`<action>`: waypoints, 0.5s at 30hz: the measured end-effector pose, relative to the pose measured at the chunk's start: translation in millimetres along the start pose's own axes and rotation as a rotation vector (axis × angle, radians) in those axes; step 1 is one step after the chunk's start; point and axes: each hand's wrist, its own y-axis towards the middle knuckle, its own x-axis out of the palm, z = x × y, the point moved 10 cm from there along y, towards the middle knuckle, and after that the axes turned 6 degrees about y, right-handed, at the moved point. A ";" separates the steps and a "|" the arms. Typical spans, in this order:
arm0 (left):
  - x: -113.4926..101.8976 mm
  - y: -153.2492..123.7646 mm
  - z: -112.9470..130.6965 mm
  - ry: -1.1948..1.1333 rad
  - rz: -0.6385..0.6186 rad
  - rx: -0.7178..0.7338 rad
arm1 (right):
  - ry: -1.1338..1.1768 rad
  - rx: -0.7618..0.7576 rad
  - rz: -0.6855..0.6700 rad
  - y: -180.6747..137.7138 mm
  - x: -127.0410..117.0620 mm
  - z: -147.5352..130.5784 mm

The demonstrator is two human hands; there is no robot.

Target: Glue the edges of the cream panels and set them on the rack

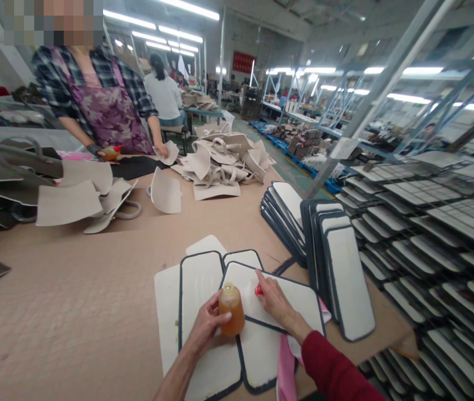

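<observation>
My left hand [208,321] is closed around a squeeze bottle [232,314] of amber liquid. The bottle stands upright with its pale neck uncapped. To its right, my right hand [276,301] grips a small red cap [258,290], with the index finger stretched forward. Beneath both hands lie several white panels with dark edging; one panel [303,301] lies slantwise under my right hand, and another panel [201,278] is under the left. A plain white sheet [165,295] shows at their left side. Pink cloth [286,362] hangs below my right wrist.
Stacks of edged panels [351,284] lean at the right, beside a rack [429,234] full of similar pieces. Beige bag pieces [224,159] with handles are heaped across the brown table [73,295]. A co-worker in an apron [109,114] stands opposite, holding a red-tipped bottle [112,151].
</observation>
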 end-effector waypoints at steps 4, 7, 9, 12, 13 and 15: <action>-1.1 -0.2 0.3 -0.012 0.017 0.011 | -0.002 0.043 0.003 7.0 -26.4 18.9; -2.4 -0.6 -0.3 -0.009 0.041 0.009 | 0.021 0.097 0.037 18.1 -35.4 24.9; -2.9 -0.8 -0.6 -0.008 0.053 0.003 | 0.071 0.099 0.024 27.4 -26.8 19.9; -3.2 -0.8 -1.5 -0.017 0.063 -0.010 | 0.161 0.102 -0.019 29.0 -12.9 14.9; -3.6 -0.8 -1.4 -0.020 0.069 -0.010 | 0.188 0.117 -0.018 25.1 -13.5 17.1; -4.2 -1.1 -1.4 -0.020 0.076 -0.007 | 0.245 0.164 0.018 13.9 -24.2 26.2</action>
